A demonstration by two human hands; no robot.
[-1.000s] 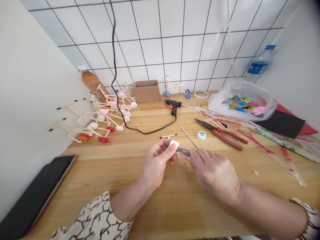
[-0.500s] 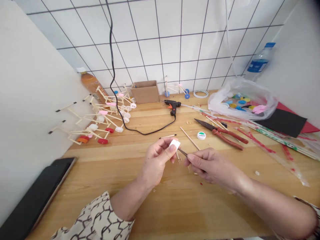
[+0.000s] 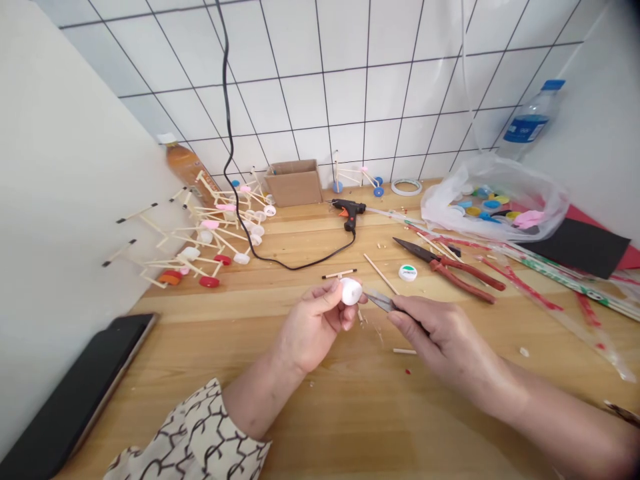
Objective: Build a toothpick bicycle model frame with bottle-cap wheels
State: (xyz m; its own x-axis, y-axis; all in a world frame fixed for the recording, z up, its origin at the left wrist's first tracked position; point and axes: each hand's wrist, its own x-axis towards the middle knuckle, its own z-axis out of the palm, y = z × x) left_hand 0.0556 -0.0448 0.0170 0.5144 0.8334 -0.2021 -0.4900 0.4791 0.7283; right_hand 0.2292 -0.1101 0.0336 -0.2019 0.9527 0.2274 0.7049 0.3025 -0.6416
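Between the thumb and fingers of my left hand (image 3: 315, 323) is a white bottle cap (image 3: 351, 291), its round face turned up toward the camera. My right hand (image 3: 440, 333) grips a dark-handled blade (image 3: 381, 301), whose pointed tip is beside the cap's right edge. Whether tip and cap touch is too small to tell. Just behind the cap lies a short stick with black ends (image 3: 339, 273). A plain wooden stick (image 3: 381, 273) and a white cap with a green mark (image 3: 407, 273) rest beyond my right hand.
Red-handled pliers (image 3: 450, 267) lie at right, before a plastic bag of caps (image 3: 435, 207). A black glue gun (image 3: 349, 210) and cardboard box (image 3: 294, 183) are at the back. Stick models with cap wheels (image 3: 210, 281) stand at left, near a black device (image 3: 85, 393).
My left hand has turned the white cap so its round face shows. The blade in my right hand has turned to show its flat side. The view has shifted slightly.
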